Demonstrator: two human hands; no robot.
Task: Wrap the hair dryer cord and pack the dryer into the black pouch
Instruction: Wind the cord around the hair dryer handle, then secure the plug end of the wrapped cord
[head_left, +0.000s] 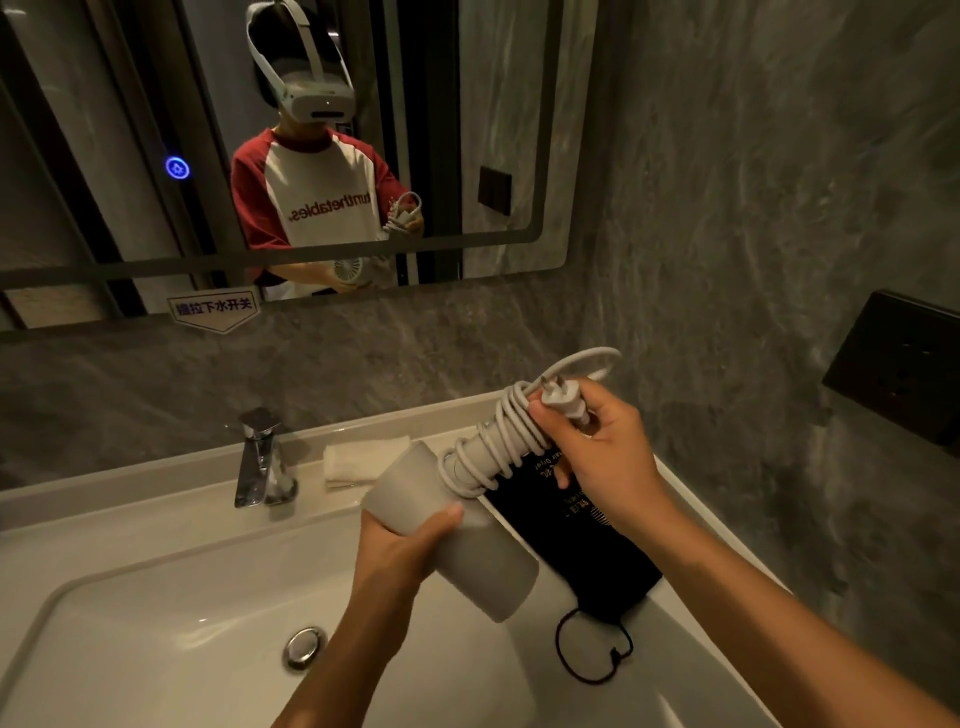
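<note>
Left hand (402, 540): wrapped around the hair dryer (457, 530) barrel, thumb on top, remaining fingers hidden behind the body.
Right hand (597, 452): closed on the far end of the handle, thumb and fingers pinching the plug (563, 401) against the coils; fingertips partly hidden by the cord.
Hair dryer: pale grey, held in the air above the sink (156, 597), handle pointing up and right; nozzle end cut off from view by the left hand.
Cord (498, 447): white, wound in many turns around the handle, one loose loop sticking up past the plug; where it joins the handle not visible.
Plug: white, two prongs showing, lying across the right fingers.
Black pouch (587, 545): flat on the counter at the sink's right edge, under and behind the dryer; upper part covered by dryer and right hand, gold print unreadable, mouth open or closed cannot tell.
Drawstring (592, 649): black loop trailing from the pouch's near end over the basin rim.
Faucet (260, 460): chrome, behind the basin.
Folded towel (358, 460): beside the faucet, right part hidden by the dryer.
Drain (305, 647): metal stopper in the basin.
Mirror (493, 130): reflection of person with headset and wrapped dryer, dim, lower part cut by the frame.
Wall socket (898, 364): dark plate at right, detail too dark to read.
</note>
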